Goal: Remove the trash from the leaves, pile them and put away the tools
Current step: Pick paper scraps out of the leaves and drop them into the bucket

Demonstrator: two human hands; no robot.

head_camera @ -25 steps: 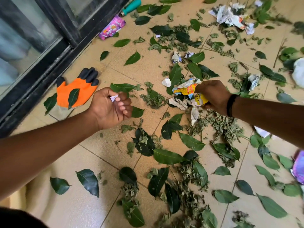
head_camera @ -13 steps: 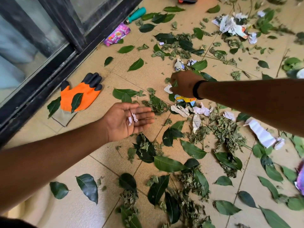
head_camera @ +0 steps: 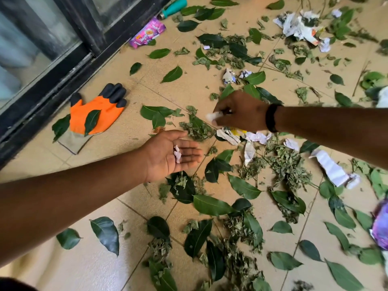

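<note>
**Paper scraps among the leaves**

The only print in view is on the pink wrapper at 11 o'clock, lying against the black door frame; its lettering is upside down and too blurred to read. Just beyond it a teal tool handle lies with its long axis running from 8 to 2 o'clock, its far end cut off by the top edge.

The left hand lies palm up, fingers straight and pointing toward 3 o'clock, with small white paper bits resting on the palm. The right hand reaches in from 3 o'clock, its fingers curled and pinching a white scrap — motion blur smears the scrap's outline. Under that hand lies crumpled paper, partly hidden by the wrist.

Green leaves and dry crumbled ones are scattered over the tan tile floor, unpiled. More crumpled trash sits at 1 o'clock. An orange glove lies at 9 o'clock, black fingertips pointing toward 1 o'clock, a leaf across it. A purple object at 4 o'clock is cut off and blurred.
</note>
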